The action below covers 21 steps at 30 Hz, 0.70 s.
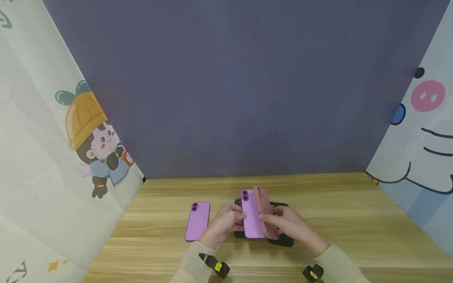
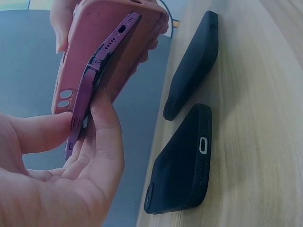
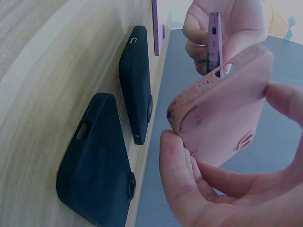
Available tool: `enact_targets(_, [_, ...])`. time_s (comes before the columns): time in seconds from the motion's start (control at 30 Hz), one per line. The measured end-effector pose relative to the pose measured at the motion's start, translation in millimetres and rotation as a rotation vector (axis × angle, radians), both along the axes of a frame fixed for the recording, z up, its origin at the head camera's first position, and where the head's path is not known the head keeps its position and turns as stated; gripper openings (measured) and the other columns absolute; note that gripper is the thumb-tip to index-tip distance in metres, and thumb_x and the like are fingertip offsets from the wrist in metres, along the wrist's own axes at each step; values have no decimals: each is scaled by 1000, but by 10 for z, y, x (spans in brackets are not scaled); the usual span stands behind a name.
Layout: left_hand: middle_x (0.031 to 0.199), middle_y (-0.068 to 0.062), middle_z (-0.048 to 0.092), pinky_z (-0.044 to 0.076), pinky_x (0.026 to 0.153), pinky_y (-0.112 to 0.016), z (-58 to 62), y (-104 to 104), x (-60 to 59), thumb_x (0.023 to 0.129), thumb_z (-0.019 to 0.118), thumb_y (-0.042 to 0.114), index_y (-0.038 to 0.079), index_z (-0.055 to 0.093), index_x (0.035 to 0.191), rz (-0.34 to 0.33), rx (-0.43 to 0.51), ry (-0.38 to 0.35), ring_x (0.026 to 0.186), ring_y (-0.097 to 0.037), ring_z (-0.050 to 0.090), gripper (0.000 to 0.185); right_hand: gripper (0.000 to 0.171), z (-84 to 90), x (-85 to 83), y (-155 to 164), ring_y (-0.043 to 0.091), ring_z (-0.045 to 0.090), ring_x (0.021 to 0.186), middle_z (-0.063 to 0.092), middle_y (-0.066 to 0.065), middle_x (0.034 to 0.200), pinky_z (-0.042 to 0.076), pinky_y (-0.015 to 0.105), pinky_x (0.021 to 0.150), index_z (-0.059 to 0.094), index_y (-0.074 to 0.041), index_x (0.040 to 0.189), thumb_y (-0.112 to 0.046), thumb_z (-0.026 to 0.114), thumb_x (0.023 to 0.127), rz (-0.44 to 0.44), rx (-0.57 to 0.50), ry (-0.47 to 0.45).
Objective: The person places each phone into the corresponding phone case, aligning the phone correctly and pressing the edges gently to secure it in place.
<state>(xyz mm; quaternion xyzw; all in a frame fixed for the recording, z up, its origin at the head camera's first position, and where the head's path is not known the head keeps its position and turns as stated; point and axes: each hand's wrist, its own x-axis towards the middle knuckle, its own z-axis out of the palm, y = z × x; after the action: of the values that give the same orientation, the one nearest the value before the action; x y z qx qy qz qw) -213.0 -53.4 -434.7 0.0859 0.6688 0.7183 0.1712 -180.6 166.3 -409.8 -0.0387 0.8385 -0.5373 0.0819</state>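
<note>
My left hand (image 1: 226, 221) holds a purple phone (image 1: 250, 216) by its left side, thumb on the back and fingers behind. A pink phone case (image 1: 267, 212) is in my right hand (image 1: 288, 223), tilted and overlapping the phone's right side in the head view. Dark smudges mark the case's lower corner in the right wrist view, where fingers and thumb (image 3: 284, 101) grip its edges. From the left wrist, the phone's port edge (image 2: 113, 40) slants across the case's hollow inner side. Two black phone cases (image 2: 180, 161) (image 3: 135, 85) lie on the table beneath both hands.
Another purple phone (image 1: 197, 221) lies back up on the wooden table (image 1: 155, 220), left of my left hand. A dark panel (image 1: 226, 86) rises behind the table. Cartoon-printed sheets (image 1: 32, 129) stand along both sides.
</note>
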Motion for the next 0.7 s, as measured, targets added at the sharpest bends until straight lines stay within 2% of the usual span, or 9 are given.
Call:
enact_targets(0.23, [94,-16,65,61,80,-43,-20,37,26,94,59,1,-9,52,109,-1,0,16,77,-20,66,19,75,-7,15,-22,24,68,89,70,16,105,60,39,69,51,18,131,-42,73,91,19,12,13])
enact_targets(0.37, [95,-17,65,61,79,-44,-31,55,30,95,59,2,-10,52,109,5,-18,34,76,-21,66,20,78,-18,25,-38,22,67,84,68,14,100,60,37,67,50,18,132,-42,75,90,1,25,12])
enact_targets(0.7, [93,-16,67,61,79,-41,-26,77,35,94,59,2,-9,54,108,15,-26,31,77,-20,66,19,73,3,36,-75,18,65,85,68,9,97,58,36,69,58,11,128,-47,77,87,-40,110,38])
